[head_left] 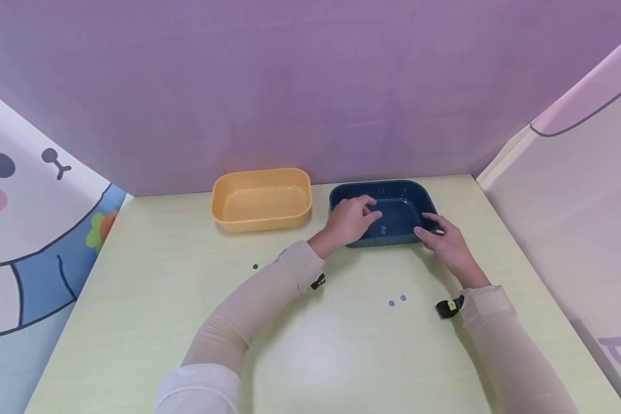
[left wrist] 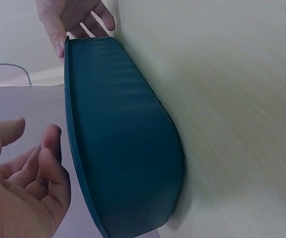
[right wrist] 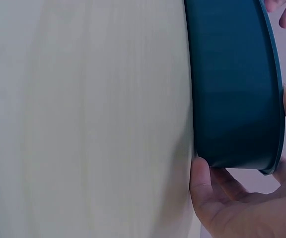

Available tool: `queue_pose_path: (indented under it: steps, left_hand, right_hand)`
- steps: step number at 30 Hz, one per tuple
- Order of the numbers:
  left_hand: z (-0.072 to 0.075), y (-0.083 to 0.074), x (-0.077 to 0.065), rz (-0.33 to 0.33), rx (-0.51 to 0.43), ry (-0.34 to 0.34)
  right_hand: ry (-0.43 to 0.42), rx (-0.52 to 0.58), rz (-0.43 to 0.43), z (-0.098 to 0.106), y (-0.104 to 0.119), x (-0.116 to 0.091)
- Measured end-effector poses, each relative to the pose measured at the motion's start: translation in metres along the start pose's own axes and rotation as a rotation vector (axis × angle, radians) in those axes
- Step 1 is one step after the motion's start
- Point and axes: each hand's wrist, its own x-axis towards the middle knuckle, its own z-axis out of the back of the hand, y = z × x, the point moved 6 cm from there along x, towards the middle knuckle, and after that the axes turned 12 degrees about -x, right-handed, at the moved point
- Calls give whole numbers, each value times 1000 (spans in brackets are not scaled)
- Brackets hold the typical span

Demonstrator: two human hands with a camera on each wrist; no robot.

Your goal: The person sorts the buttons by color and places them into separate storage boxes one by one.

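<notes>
A dark blue tray (head_left: 393, 242) stands on the table by the back wall. Over its left part hovers my left hand (head_left: 348, 221), its fingers loosely bent and the thumb apart from them. Nothing shows between those fingers in the left wrist view. My right hand (head_left: 447, 244) holds the tray's right end, with a digit over the rim and other fingers against the outer wall, as the right wrist view shows. Inside the tray lie two small blue rings (head_left: 383, 229), near its front wall.
A yellow tray (head_left: 261, 224) stands left of the blue one. Two small blue discs (head_left: 397, 300) lie on the table (head_left: 331, 345) in front. One dark green disc (head_left: 255, 266) lies near the left forearm. A purple wall (head_left: 269, 98) closes the back, with printed panels at both sides.
</notes>
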Motion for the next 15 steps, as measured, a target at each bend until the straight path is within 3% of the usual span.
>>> queue_pose_path:
  steps: [9, 15]
  left_hand:
    - [-7, -5, -4, -53, 49, 25]
    - [-21, -19, -12, -119, 128, 73]
  right_hand:
    - [9, -12, -1, 1, 0, 0]
    - [1, -19, 0, 2, -2, 3]
